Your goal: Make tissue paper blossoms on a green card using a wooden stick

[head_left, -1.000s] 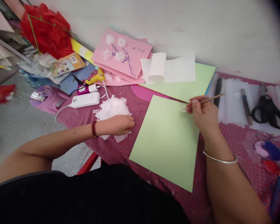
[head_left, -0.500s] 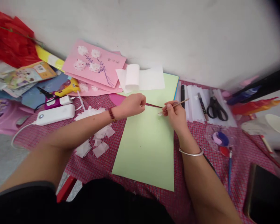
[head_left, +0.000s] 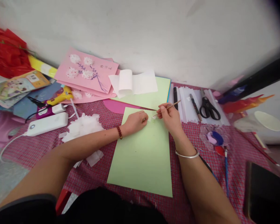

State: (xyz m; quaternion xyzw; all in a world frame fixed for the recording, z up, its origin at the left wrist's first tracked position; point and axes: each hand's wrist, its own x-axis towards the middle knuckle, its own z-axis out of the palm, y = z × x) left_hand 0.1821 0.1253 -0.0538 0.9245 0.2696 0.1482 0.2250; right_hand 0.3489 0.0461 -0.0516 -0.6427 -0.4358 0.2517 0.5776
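A light green sheet of paper (head_left: 140,168) lies in front of me. Over its upper part, my right hand (head_left: 170,119) pinches a thin wooden stick (head_left: 176,104), slanted with its lower end toward the sheet. At that lower end sits a small bit of white tissue paper (head_left: 154,117). My left hand (head_left: 134,122) rests on the sheet just left of the tissue, its fingers curled closed; whatever they may hold is hidden. Left of the sheet is a heap of white tissue squares (head_left: 84,127), partly behind my left forearm.
Pink cards with white paper flowers (head_left: 86,70) and a tissue roll (head_left: 125,82) lie at the back. A yellow glue gun (head_left: 62,95) and white power bank (head_left: 48,124) are left. To the right are black scissors (head_left: 209,109), a pen (head_left: 195,107), a clear dish (head_left: 214,137) and a paintbrush (head_left: 226,171).
My left hand has come down onto the sheet, closer to the stick's tip. My right hand stays near the sheet's top edge with the stick. The view has shifted slightly.
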